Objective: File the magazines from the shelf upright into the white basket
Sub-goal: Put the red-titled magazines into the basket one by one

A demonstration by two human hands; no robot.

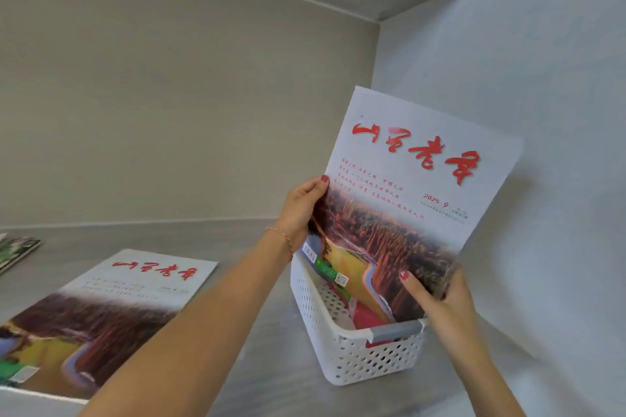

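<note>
From the head view, the left hand [299,210] pinches the left edge of the upright magazine [403,193], thumb on the cover; the right hand [440,301] clamps its lower right corner. So each grip sits at a side edge, the cover spread between them. The magazine's bottom dips into the white basket [342,345] on the shelf [250,332]. Another magazine [101,315] lies flat, left.
</note>
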